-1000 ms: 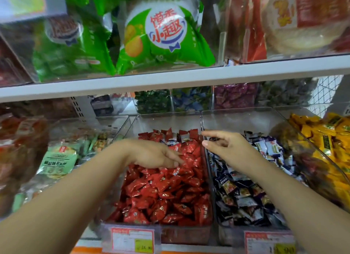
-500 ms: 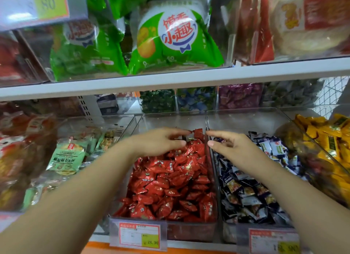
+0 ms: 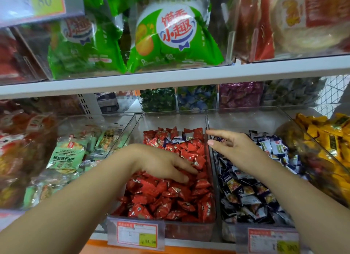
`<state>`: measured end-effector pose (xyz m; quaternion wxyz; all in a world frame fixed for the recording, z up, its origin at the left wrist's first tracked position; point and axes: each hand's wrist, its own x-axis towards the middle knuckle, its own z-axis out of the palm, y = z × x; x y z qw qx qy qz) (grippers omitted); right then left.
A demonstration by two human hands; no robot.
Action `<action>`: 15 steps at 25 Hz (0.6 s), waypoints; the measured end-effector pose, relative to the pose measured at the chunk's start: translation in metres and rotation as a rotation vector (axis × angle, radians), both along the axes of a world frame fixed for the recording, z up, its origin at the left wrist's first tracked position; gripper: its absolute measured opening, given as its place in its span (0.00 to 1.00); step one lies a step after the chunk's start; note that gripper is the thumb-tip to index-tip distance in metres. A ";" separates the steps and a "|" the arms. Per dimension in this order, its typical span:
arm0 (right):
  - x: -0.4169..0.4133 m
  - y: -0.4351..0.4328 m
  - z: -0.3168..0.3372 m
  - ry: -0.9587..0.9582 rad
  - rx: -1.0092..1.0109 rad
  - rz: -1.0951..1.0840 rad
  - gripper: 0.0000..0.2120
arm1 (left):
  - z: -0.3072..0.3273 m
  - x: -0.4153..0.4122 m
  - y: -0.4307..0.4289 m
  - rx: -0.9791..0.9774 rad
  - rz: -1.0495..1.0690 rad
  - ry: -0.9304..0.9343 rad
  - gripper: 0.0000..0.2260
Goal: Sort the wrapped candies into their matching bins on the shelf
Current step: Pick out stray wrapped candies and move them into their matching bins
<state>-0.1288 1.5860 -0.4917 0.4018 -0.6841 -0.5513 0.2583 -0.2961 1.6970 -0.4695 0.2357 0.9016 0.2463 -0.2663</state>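
On the lower shelf [image 3: 170, 243], head view: clear bins side by side. Middle bin [image 3: 189, 231] heaped with red candies [image 3: 170, 197]; a few blue-and-white strays [image 3: 181, 136] lie on the red heap at the back. Right-hand bin [image 3: 246, 119] holds the blue-and-white candies [image 3: 246, 193]; further right, yellow packs [image 3: 325, 138]. Left hand [image 3: 162, 163] lies palm down on the red heap, fingers [image 3: 181, 175] curled into the wrappers; whether they hold a candy I cannot tell. Right hand [image 3: 233, 142] hovers above the wall between the two bins, fingers [image 3: 214, 132] spread wide, nothing in them, index tip near the strays. Price tags [image 3: 137, 234] clipped on the bin fronts. Upper shelf [image 3: 170, 77] carries green snack bags [image 3: 174, 36]. Green packets [image 3: 66, 155] in the bin to the left.
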 end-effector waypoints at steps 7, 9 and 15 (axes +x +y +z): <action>0.003 0.001 -0.001 0.023 0.003 -0.003 0.17 | -0.012 0.024 0.060 0.370 0.370 -0.418 0.15; 0.002 0.001 0.000 0.031 0.000 0.002 0.17 | -0.022 0.032 0.069 0.419 0.370 -0.403 0.18; 0.004 0.002 -0.001 0.049 0.015 0.004 0.17 | -0.035 0.042 0.081 0.442 0.274 -0.318 0.26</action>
